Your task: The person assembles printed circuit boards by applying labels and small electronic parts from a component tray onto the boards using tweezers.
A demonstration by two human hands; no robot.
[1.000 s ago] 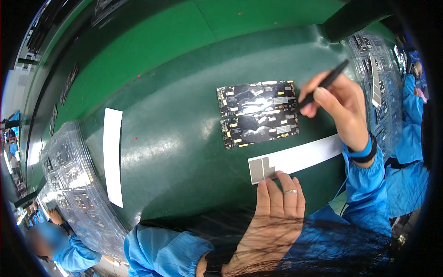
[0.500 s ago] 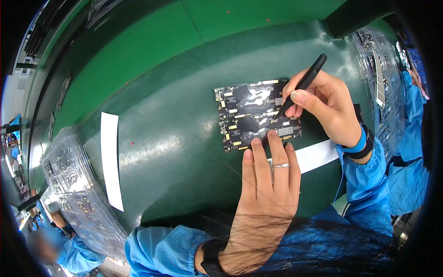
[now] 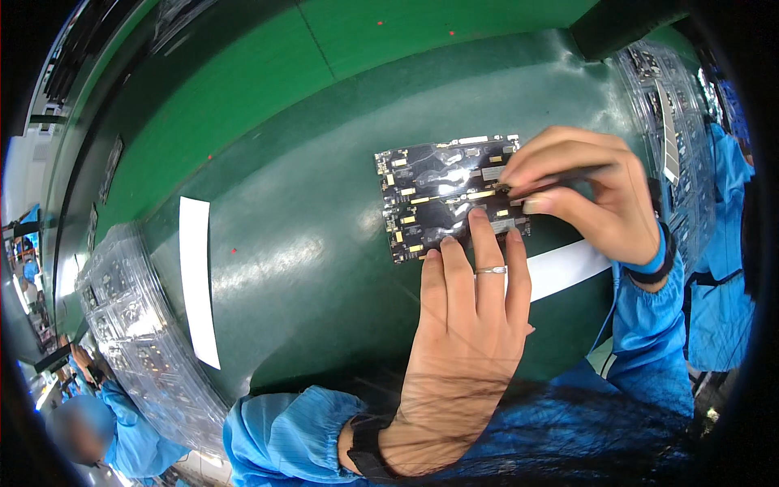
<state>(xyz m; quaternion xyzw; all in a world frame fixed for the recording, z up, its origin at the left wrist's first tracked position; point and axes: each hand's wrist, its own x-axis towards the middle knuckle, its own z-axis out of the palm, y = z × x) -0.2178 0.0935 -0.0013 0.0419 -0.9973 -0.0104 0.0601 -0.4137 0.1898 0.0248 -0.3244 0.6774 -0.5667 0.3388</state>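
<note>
A black circuit board panel (image 3: pixel 442 183) with gold and silver parts and shiny clear film lies on the green work surface. My left hand (image 3: pixel 466 316) lies flat, fingers stretched out, their tips resting on the panel's near edge; it grips nothing. At the panel's right side, my right hand (image 3: pixel 596 183) is closed, thumb and fingers pinched close together over the board. A black pen-shaped tool (image 3: pixel 572 175) lies along its palm, partly covered by the fingers. Whether the pinch also holds a small part is too small to tell.
White paper strips lie at the left (image 3: pixel 197 284) and under my right wrist (image 3: pixel 568 270). Stacked clear plastic trays of boards stand left (image 3: pixel 154 341) and right (image 3: pixel 677 195). A dark post (image 3: pixel 625 28) rises at the back right. A person in blue (image 3: pixel 134 438) sits at the lower left.
The tool has swung from upright over the board to lying along my right palm. My right hand has shifted slightly right; my left index finger reaches farther onto the board.
</note>
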